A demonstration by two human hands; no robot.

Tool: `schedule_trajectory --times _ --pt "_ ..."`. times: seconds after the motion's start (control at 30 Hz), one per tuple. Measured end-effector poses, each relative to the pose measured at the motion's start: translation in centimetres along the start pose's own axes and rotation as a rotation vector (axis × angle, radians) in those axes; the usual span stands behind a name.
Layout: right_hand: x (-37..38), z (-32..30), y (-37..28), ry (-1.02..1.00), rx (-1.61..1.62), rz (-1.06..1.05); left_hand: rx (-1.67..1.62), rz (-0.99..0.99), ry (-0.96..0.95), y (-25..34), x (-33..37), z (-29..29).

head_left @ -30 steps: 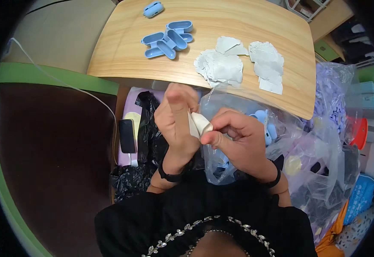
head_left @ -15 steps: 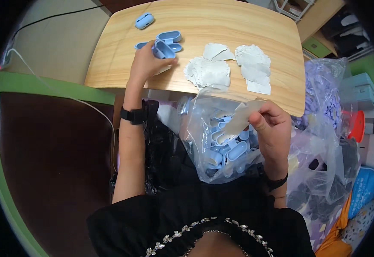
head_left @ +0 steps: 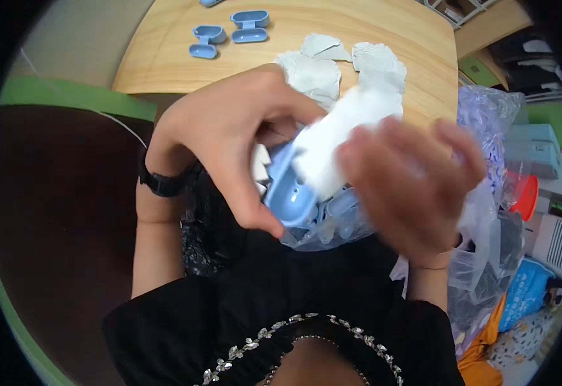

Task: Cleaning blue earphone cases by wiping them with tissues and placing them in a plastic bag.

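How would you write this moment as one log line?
left hand: holds blue case | right hand: blurred, at white sheet | table: two open blue cases

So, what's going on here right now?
The person's left hand holds an open light-blue case. A white paper piece overlaps it, beside the blurred right hand; its grip is unclear. On the wooden table sit two more open cases and torn white sheets.
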State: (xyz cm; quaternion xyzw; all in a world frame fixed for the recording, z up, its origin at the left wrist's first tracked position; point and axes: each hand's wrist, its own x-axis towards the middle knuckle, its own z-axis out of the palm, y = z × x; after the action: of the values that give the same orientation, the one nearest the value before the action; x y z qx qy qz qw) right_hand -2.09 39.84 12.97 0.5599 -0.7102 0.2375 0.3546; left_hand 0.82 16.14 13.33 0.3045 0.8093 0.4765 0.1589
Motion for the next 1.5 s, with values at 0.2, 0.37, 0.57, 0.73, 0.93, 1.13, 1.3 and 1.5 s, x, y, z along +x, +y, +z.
schedule_trajectory --times 0.2,0.37,0.57,0.73,0.93,1.13,1.3,1.5 --pt "-1.3 -0.3 -0.7 -0.236 0.4 -0.023 0.18 0.04 -0.132 1.6 1.6 1.2" --pt "-2.3 -0.1 -1.2 -0.174 0.499 -0.122 0.177 0.017 -0.217 1.7 2.7 2.0" --pt "-2.8 0.1 -1.5 -0.336 0.527 -0.091 0.251 0.102 -0.211 1.0 3.0 2.2" --pt "-3.4 0.4 -1.8 -0.306 0.578 -0.031 0.239 0.043 -0.33 1.2 3.4 1.9" --pt "-4.0 1.6 -2.2 -0.259 0.651 -0.046 0.188 0.051 -0.343 0.1 2.9 2.4" --pt "-4.4 1.9 -3.1 -0.396 0.423 -0.134 0.278 -0.002 -0.158 0.0 0.5 3.0" --pt "-4.1 3.5 -2.6 -0.412 0.305 -0.217 0.252 -0.137 -0.004 0.0 -2.3 3.4" --pt "-2.7 3.5 -2.4 -0.327 0.142 -0.477 0.034 -0.32 -0.09 -0.3 -4.0 1.9"
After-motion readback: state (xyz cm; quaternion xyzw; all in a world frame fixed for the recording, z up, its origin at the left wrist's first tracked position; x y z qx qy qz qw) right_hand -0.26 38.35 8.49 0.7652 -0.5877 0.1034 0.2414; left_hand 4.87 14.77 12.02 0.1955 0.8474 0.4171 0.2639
